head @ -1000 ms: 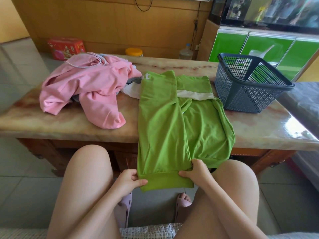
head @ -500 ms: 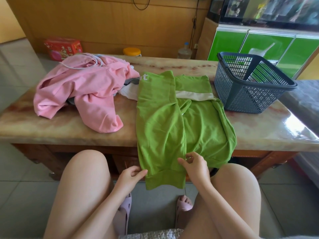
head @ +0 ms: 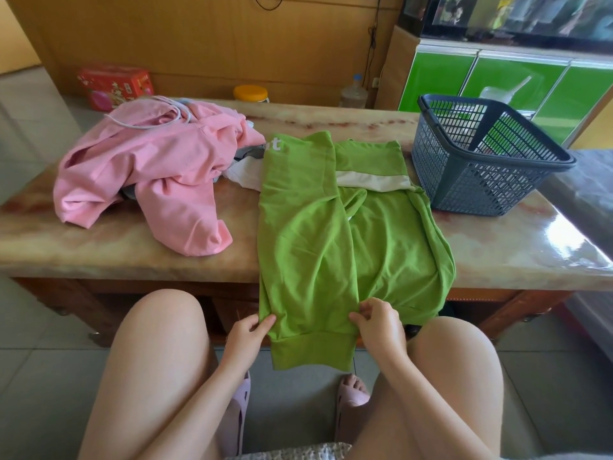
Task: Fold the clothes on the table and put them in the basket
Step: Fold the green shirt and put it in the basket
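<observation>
A single wide-angle view looks forward and down from the head of a seated person. The bare knees [head: 162, 330] fill the near edge, close under the lens; the left hand [head: 247, 330] and right hand [head: 381, 323] pinch the green garment [head: 305, 244] just beyond. The table [head: 99, 247] spans the middle from left to right, the basket [head: 481, 190] at far right, and the wooden wall [head: 199, 38] closes the top.

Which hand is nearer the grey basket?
Right. The right hand pinches the green garment at its edge toward the basket; the left hand pinches the opposite edge, farther off.
</observation>
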A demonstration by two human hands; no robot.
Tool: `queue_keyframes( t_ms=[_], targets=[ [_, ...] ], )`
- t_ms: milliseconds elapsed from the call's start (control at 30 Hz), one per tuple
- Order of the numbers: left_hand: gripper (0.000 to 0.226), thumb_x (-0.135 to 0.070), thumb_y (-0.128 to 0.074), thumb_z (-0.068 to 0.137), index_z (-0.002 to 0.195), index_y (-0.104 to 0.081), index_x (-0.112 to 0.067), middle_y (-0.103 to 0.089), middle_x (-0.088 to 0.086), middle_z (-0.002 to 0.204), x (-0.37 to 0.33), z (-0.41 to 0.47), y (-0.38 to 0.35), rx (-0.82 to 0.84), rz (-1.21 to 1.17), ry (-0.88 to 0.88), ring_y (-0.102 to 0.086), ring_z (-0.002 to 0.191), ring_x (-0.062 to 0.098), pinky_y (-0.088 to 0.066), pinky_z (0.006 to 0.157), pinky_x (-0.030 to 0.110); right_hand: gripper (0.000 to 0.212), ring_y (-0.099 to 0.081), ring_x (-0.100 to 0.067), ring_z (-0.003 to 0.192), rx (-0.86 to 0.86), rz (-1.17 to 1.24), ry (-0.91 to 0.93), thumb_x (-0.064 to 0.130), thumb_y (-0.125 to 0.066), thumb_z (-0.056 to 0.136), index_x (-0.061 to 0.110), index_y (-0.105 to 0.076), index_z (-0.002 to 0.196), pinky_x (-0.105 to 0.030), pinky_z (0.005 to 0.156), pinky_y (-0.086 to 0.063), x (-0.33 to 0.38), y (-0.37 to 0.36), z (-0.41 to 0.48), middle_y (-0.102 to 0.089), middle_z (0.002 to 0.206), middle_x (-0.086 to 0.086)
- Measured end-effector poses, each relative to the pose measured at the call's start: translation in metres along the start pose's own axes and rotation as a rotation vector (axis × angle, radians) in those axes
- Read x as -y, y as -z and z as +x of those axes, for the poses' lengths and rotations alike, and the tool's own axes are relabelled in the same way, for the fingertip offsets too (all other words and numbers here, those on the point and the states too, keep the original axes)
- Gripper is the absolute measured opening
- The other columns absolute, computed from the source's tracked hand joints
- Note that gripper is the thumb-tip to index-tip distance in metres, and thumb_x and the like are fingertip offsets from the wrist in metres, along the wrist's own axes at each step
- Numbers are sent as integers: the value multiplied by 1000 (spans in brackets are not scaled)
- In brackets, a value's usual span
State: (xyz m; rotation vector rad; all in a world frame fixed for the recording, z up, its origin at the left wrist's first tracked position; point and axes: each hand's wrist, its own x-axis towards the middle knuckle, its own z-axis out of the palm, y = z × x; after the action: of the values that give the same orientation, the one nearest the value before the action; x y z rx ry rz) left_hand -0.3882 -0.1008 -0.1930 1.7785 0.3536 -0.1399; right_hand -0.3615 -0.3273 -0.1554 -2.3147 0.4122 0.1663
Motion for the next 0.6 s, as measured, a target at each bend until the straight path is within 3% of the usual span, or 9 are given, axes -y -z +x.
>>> queue_keyframes(
  t_ms=[67,133,200,267,333,467,600],
  targets=[
    [10,-26,-59,92,88,-68,-22,-69,-8,88,-1,2,1,-13,47,10,-62,88,11,-43,80,28,33,-63,-24,96,22,-1,-1,29,-68,85,15,-60,113,-40,83,-53,3,-1,0,-64,111,0],
    [16,-28,-63,89,99,-63,-16,-63,-4,88,-8,6,4,-137,118,-15,-58,87,15,-44,80,30,44,-59,-21,106,4,12,38,36,-68,85,15,-56,122,-35,87,-48,11,3,2,-61,118,2],
    [20,-21,-67,86,103,-60,-13,-58,3,85,-27,13,10,-282,168,-156,-55,79,16,-46,79,32,45,-60,-18,103,-62,76,95,39,-68,85,16,-57,122,-37,86,-49,24,11,9,-62,118,3],
    [16,-14,-66,86,102,-63,-11,-58,5,86,-59,24,14,-314,239,-362,-56,76,14,-47,76,28,40,-61,-16,94,-132,129,128,38,-68,85,16,-59,118,-37,82,-51,39,19,20,-64,114,3],
    [13,-13,-62,89,101,-67,-14,-58,2,94,-96,44,11,-280,354,-526,-56,79,13,-45,77,26,35,-61,-14,87,-194,139,126,39,-67,86,17,-61,113,-33,75,-51,51,25,33,-65,109,5],
    [23,-5,-55,92,108,-69,-13,-63,4,113,-163,104,-17,-153,536,-723,-56,105,16,-41,92,26,33,-55,-10,76,-241,96,69,44,-64,87,18,-63,107,-24,58,-37,64,28,52,-62,95,10],
    [49,8,-40,94,133,-53,-18,-49,2,141,-196,163,-51,14,741,-690,-47,128,20,-34,109,29,34,-51,-8,73,-242,52,42,48,-65,85,19,-67,101,-17,50,-30,70,28,68,-58,83,13]
  ],
)
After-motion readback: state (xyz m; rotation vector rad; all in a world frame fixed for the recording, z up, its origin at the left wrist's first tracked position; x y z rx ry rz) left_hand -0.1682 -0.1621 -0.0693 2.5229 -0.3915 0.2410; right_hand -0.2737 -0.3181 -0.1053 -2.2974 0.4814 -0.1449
